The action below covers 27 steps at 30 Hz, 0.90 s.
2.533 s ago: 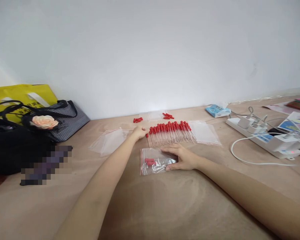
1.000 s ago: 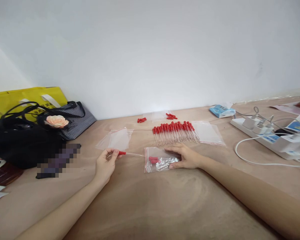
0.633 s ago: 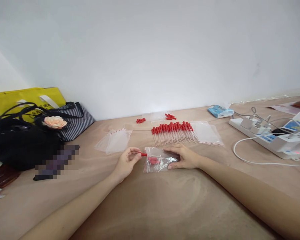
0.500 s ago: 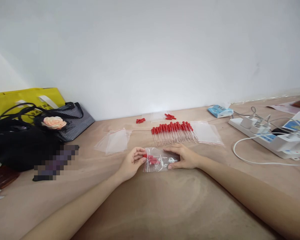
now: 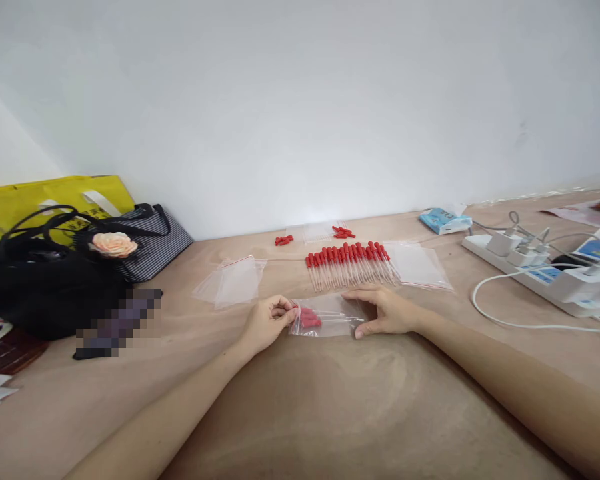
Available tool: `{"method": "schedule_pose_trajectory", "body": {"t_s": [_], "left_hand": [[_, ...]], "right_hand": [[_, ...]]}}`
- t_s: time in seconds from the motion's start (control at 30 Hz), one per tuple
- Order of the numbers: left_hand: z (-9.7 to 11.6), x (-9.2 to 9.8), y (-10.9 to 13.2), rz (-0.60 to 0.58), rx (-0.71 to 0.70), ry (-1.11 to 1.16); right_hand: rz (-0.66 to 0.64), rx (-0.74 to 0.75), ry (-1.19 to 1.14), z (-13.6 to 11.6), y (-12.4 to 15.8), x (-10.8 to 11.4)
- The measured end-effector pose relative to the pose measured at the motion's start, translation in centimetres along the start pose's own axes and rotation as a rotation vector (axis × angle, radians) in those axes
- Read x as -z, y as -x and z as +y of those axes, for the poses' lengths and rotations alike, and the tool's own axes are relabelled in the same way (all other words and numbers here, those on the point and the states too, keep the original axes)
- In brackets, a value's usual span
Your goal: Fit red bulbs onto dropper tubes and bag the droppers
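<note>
A small clear zip bag [image 5: 330,319] with several red-bulbed droppers inside lies on the brown table [image 5: 330,413]. My left hand [image 5: 266,322] pinches the bag's open left edge, fingers closed. My right hand [image 5: 387,310] holds the bag's right end, thumb underneath and fingers over it. Just behind the bag lies a row of several red-bulbed glass droppers [image 5: 350,263].
Empty clear bags lie left [image 5: 233,280] and right [image 5: 417,265] of the row. Loose red bulbs [image 5: 343,232] sit near the wall. Black and striped handbags [image 5: 55,280] stand at the left. A white power strip [image 5: 545,277] with cables is at the right, a blue packet [image 5: 445,220] behind it.
My left hand took a dropper from the row, brought it to the bag and slid it inside. It now pinches the bag's mouth. My right hand shifted slightly right along the bag.
</note>
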<state>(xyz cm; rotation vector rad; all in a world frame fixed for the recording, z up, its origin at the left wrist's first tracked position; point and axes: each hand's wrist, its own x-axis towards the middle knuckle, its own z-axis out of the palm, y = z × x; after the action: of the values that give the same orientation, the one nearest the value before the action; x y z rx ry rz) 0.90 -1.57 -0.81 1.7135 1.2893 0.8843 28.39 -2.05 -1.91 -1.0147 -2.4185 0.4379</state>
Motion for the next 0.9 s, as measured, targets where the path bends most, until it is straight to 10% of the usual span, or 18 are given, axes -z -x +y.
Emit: {"method": "schedule_pose_trajectory", "body": {"t_s": [0.6, 0.9], "left_hand": [[0.1, 1.2, 0.6, -0.106, -0.053, -0.083], [-0.1, 0.0, -8.7, 0.122, -0.034, -0.088]], "right_hand": [[0.015, 0.029, -0.008, -0.1, -0.3, -0.6], [0.032, 0.034, 0.071, -0.9, -0.5, -0.7]]}}
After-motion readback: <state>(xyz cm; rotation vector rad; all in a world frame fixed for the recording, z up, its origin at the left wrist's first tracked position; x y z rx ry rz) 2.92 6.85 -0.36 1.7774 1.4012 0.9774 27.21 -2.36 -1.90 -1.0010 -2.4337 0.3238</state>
